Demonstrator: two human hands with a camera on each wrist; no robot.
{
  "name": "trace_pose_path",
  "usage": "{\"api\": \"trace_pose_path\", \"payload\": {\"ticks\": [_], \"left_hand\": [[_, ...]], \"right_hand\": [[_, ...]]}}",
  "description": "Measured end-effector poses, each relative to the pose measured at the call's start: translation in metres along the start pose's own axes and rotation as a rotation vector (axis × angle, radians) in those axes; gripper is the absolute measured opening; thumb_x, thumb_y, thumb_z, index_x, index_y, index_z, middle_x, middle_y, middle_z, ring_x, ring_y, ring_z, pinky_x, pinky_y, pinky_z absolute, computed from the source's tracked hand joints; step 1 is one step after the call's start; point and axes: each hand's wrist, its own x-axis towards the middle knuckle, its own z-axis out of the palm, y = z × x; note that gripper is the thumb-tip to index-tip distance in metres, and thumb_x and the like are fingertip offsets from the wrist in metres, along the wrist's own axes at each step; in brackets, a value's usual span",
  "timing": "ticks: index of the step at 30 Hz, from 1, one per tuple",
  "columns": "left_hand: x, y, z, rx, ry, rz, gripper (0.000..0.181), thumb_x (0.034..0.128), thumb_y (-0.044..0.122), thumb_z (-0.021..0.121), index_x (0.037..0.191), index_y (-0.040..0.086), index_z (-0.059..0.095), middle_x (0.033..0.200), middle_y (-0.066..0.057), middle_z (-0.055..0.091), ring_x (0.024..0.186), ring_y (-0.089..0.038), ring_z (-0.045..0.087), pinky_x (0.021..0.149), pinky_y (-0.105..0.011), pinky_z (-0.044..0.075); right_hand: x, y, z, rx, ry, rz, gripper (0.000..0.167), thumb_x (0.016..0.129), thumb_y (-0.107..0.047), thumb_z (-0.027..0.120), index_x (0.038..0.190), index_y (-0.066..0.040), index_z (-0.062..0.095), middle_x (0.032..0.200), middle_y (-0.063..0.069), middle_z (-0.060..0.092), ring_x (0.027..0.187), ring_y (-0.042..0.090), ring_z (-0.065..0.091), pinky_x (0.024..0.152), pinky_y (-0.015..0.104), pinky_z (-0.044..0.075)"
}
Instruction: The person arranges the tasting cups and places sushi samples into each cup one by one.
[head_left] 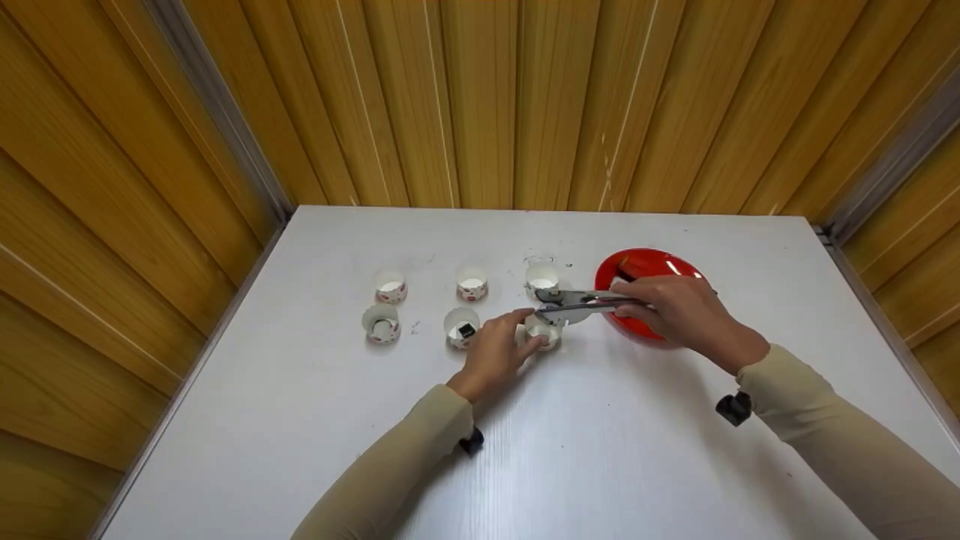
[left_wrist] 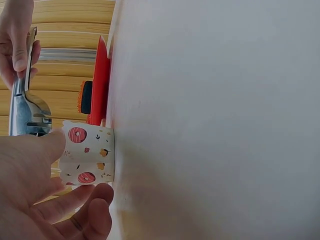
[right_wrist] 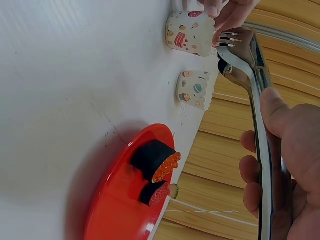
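My left hand (head_left: 495, 351) holds a patterned paper baking cup (left_wrist: 87, 155) between thumb and fingers, at the near right of two rows of cups. The cup stands upright on the table. In my right hand (head_left: 675, 307) is a pair of metal serving tongs (right_wrist: 262, 130), gripped by the handles. Their heads, one of them forked, hang over that cup's opening. Whether anything sits between the heads I cannot tell. Beneath my right hand lies a red plate (right_wrist: 112, 210), bearing an orange-topped sushi roll (right_wrist: 150, 157) and a pink-topped one (right_wrist: 155, 192).
Several more paper cups stand on the white table (head_left: 300, 420). The near middle cup (head_left: 456, 319) contains a dark piece (head_left: 466, 330). Behind the far right cup (head_left: 541, 276) are dark marks on the tabletop. Wood-look panels (head_left: 480, 105) enclose the back and sides.
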Motion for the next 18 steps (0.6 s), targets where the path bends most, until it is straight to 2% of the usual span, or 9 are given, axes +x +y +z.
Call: {"api": "trace_pose_path", "payload": {"ticks": [9, 18], "left_hand": [[0.0, -0.0011, 0.0003, -0.007, -0.001, 0.005, 0.053, 0.0958, 0.038, 0.074, 0.138, 0.007, 0.064, 0.123, -0.009, 0.073, 0.105, -0.017, 0.067, 0.095, -0.039, 0.053], [-0.0004, -0.0008, 0.0, 0.002, 0.003, 0.01, 0.053, 0.0959, 0.039, 0.073, 0.138, 0.007, 0.064, 0.123, -0.01, 0.073, 0.098, -0.017, 0.066, 0.092, -0.04, 0.054]], "right_hand": [[0.0014, -0.0007, 0.0057, 0.004, -0.005, -0.018, 0.033, 0.087, -0.021, 0.085, 0.119, -0.025, 0.077, 0.096, -0.006, 0.077, 0.085, 0.014, 0.071, 0.069, 0.042, 0.057], [0.0018, -0.0027, 0.0055, 0.016, -0.018, -0.011, 0.036, 0.086, -0.022, 0.085, 0.121, -0.024, 0.077, 0.1, -0.004, 0.078, 0.09, 0.017, 0.073, 0.074, 0.045, 0.059]]}}
